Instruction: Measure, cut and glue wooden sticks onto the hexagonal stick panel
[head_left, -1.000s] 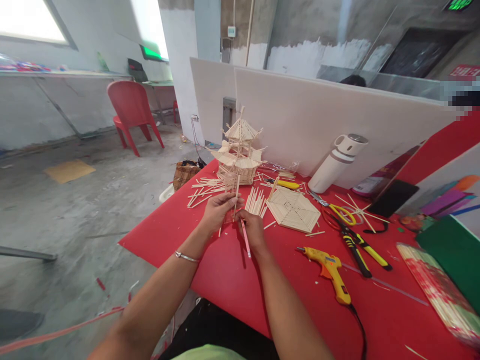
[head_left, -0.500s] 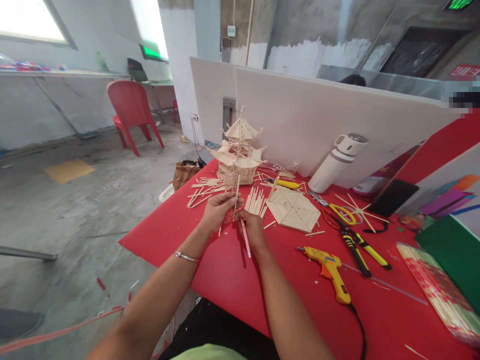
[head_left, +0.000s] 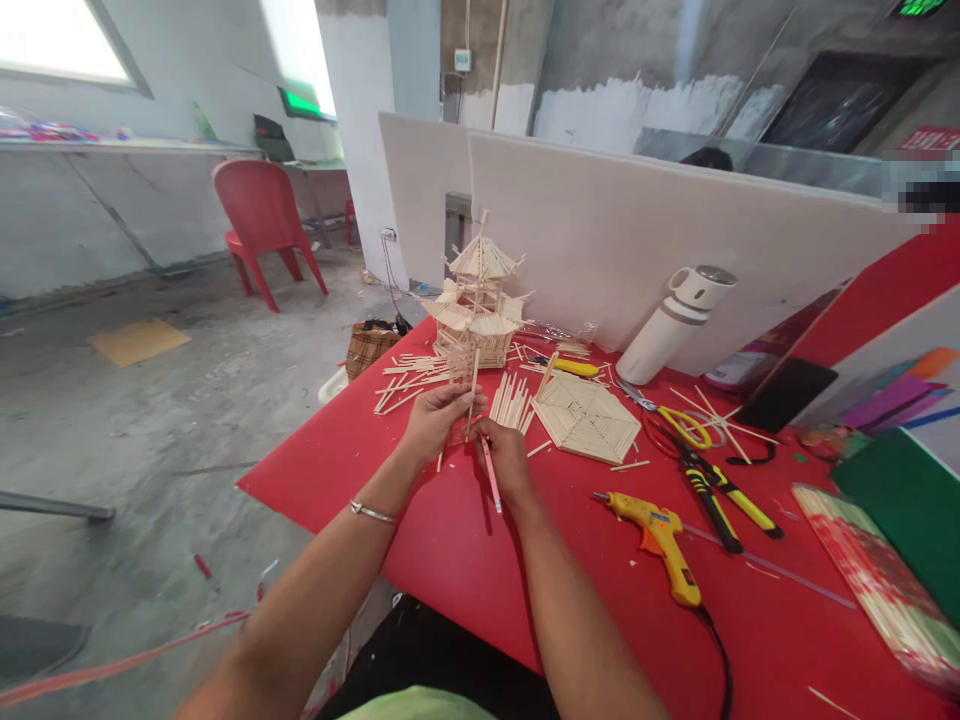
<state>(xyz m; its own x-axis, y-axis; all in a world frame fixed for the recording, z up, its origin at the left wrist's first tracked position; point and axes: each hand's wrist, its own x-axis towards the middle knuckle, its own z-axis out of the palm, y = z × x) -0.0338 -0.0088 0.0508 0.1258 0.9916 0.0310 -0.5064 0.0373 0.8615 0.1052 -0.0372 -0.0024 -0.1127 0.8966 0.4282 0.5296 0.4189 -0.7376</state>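
Nothing had visibly shifted; the careful work seemed unfinished.
At the frame's centre, the left hand (head_left: 441, 412) pinched a stick (head_left: 475, 372); the right hand (head_left: 507, 456) pinched a pencil (head_left: 493, 484) near its lower end.

Held wooden stick (head_left: 475, 372) partly hidden, black cord (head_left: 723, 656) cropped below

- Our view dips a touch: the stick pagoda (head_left: 480, 325) and red chair (head_left: 255, 195) now sit slightly higher in it.
- We see the green sign (head_left: 919, 7) cut further by its top edge.
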